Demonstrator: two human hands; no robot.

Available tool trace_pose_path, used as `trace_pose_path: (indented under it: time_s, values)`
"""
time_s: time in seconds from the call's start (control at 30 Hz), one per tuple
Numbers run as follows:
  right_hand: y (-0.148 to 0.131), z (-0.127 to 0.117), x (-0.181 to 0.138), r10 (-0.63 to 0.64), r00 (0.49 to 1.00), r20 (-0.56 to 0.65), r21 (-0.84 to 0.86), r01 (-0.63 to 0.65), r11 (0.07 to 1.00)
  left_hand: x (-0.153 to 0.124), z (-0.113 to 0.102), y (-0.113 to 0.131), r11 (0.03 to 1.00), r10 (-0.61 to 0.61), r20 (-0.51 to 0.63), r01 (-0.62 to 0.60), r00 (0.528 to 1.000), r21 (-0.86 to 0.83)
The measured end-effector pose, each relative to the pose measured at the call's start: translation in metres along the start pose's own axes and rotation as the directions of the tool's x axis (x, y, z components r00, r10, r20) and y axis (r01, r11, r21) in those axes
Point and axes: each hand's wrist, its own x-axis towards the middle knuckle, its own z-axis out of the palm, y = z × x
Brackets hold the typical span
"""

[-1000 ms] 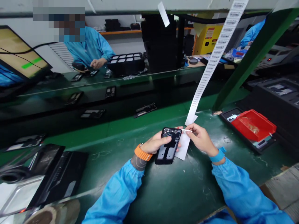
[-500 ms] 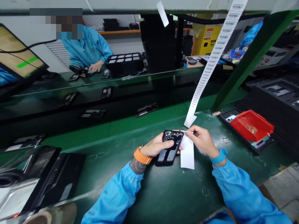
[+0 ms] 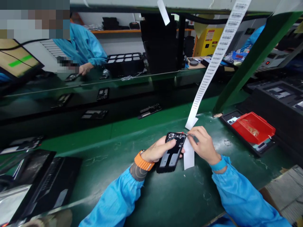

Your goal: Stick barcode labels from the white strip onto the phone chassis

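Note:
My left hand (image 3: 158,150) grips a black phone frame (image 3: 172,153) with its inner side up, just above the green bench (image 3: 165,195). My right hand (image 3: 203,144) pinches a small sticker at the frame's top right corner, and a white backing strip (image 3: 188,154) hangs down from that pinch. An orange watch band sits on my left wrist, a blue strap on my right.
A long strip of barcode labels (image 3: 213,63) hangs from above, ending just behind my hands. At the right a red bin (image 3: 253,127) rests on a black tray. Phone frames (image 3: 149,110) lie on the dark conveyor. Black equipment (image 3: 42,183) stands at left. A person in blue works across the line.
The phone frame and both hands have drifted slightly down and closer together. My right fingers have moved in against the frame's top corner, and the white strip hangs closer to the frame.

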Motion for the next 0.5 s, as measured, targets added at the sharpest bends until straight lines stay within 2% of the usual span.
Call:
trace_pose_path:
  time_s: [0.07, 0.13, 0.33, 0.5]
  values:
    - [0.001, 0.006, -0.002, -0.031, 0.999, -0.031, -0.090, 0.028, 0.996, 0.002, 0.003, -0.001, 0.989, -0.091, -0.081, 0.081, 0.992, -0.124]
    - [0.002, 0.012, -0.003, -0.054, 0.998, -0.042, -0.151, 0.047, 0.987, 0.004, 0.006, 0.001, 0.965, -0.165, -0.113, 0.137, 0.980, -0.222]
    - [0.004, 0.019, -0.003, -0.109, 0.993, -0.054, -0.217, 0.095, 0.972, 0.005, 0.012, 0.012, 0.885, -0.296, -0.085, 0.240, 0.951, -0.399]
    - [0.008, 0.023, -0.003, -0.116, 0.992, -0.054, -0.209, 0.102, 0.973, 0.005, 0.014, 0.016, 0.858, -0.322, -0.092, 0.250, 0.942, -0.448]
